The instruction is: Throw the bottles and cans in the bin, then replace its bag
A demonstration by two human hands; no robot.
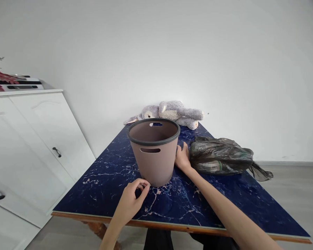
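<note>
A brownish-pink trash can (155, 163) with a dark grey rim and oval handle holes stands upright on the blue marbled table (104, 184). By its lower front edge is my left hand (135, 196), fingers curled in and the thumb tip close to the fingertips, with nothing seen between them. On the can's right side, my right hand (182, 158) has thumb and fingers apart, in the gap between the can and a knotted black plastic bag (221, 156). Whether its fingertips touch the can I cannot tell. The bag looks full and lies on its side; its contents show only dimly.
A grey plush toy (169, 113) lies along the table's far end against the wall. To the left stands a white cabinet (41, 139) with dark handles, a white device (23, 83) and red leaves (3, 77) on top. The table's wooden front edge (187, 229) is near my legs.
</note>
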